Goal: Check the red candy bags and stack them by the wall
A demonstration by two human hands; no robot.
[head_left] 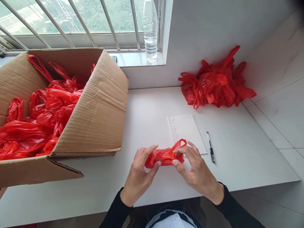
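Note:
A red plastic bag [165,156], bunched into a small bundle with a handle loop sticking up at its right, is held between my two hands near the front of the white table. My left hand [142,171] grips its left end, with the thumb in front and the fingers behind. At the right end, my right hand [196,167] pinches the bag between thumb and fingers, just below the loop. Behind the bag lies an open notebook [187,126] with handwriting down its left side, partly covered by the bag and my right fingers.
A large open cardboard box [99,107] full of crumpled red bags [54,107] stands at the left. More red bags [217,82] are heaped at the back right corner. A pen [210,147] lies right of the notebook. A water bottle [150,34] stands on the windowsill.

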